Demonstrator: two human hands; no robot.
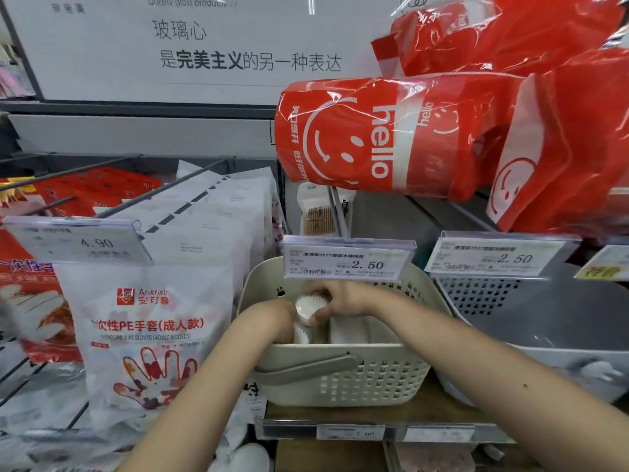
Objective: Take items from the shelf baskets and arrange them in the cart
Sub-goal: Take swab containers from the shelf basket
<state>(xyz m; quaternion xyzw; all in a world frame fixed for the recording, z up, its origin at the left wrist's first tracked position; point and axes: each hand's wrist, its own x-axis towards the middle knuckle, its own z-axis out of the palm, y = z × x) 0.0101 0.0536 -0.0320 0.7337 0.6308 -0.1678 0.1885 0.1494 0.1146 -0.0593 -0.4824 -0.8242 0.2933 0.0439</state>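
1. Shop shelves fill the view, with a big white sign [204, 46] at the back that reads "玻璃心" and "是完美主义的另一种表达".
2. Two baskets sit side by side on the shelf: a cream basket [340, 376] with small holes and a grey handle, and a grey basket [531, 311] to its right.
3. Three price tags can be read: "4.90" [78, 243] on the left, "2.50" [347, 260] over the cream basket, and another "2.50" [497, 257] over the grey one.
4. Red bags [367, 137] hang above, with a smiley face and the word "hello".
5. On the left hang white glove packs [149, 328] that say "Ankexin", "安可馨" and "DISPOSABLE PE GLOVES (ADULT MODELS)", with a red hand picture.
6. Both hands reach into the cream basket.
7. Right hand [335, 301] has its fingers curled around a white stack of paper cups [308, 310] with a wavy rim.
8. That stack lies on its side in the basket, its round open end facing left and toward the camera, its long side running to the right under the hand.
9. Left hand [279, 318] is deep in the basket beside the stack; whether its fingers are apart or together is hidden, so I cannot tell.
10. More white stacks [347, 330] lie lower in the same basket; how many is unclear.
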